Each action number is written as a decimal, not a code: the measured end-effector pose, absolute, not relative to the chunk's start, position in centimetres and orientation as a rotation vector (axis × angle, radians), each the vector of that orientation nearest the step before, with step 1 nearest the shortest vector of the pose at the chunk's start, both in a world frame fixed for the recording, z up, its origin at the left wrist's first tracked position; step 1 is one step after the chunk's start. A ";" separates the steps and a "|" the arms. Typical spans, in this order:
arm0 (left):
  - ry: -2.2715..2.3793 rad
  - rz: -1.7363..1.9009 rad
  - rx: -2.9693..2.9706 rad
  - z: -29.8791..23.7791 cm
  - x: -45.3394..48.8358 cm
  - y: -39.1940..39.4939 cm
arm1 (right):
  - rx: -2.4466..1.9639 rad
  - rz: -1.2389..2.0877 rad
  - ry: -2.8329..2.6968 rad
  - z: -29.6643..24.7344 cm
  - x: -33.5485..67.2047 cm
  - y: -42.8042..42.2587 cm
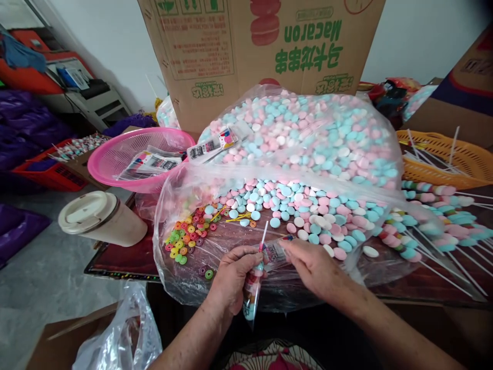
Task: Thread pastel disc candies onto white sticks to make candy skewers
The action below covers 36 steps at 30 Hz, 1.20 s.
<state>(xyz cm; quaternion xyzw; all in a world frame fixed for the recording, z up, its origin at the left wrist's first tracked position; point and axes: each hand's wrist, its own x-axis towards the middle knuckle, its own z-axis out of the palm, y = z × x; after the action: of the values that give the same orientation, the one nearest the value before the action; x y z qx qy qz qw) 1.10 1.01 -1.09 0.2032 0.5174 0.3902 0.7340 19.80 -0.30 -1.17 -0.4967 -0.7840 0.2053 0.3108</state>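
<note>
Nearer me than the candy pile (323,209), my L fingers (248,262) are gripping the bagged skewer (252,292), R fingers (296,248) are pinching printed plastic (274,253); 1 hard tug's prob. risking a tear.

One head-height view, forward and down, close above the hands (234,275)

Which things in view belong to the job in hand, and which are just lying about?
Likely in the job:
bagged candy skewer, in the left hand
printed plastic, at the right hand
pastel candy discs
ring candies
candy skewers at right
pink basket with printed packets

Likely just lying about:
lidded cup
crumpled clear bag
blue cloth
</note>
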 end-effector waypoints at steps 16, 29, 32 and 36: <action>0.986 0.731 0.885 -1.0 2.6 -1.5 | -1.388 0.918 -1.719 -0.7 17.0 -3.6; 0.749 0.492 0.468 -0.6 2.0 -0.8 | -1.058 0.970 -1.853 0.4 18.6 -4.4; 0.680 0.474 0.442 -0.3 2.1 -0.7 | -0.955 0.993 -1.900 0.6 19.0 -4.0; 0.777 0.611 0.395 -0.4 2.7 -1.1 | -1.206 0.885 -1.894 0.2 18.5 -3.9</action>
<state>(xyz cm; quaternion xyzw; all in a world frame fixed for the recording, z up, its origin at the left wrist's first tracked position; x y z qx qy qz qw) 2.75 -1.13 -0.39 0.1883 0.3706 0.2913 0.8616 18.49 -3.88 0.20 -0.4668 -0.7334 0.3428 0.3559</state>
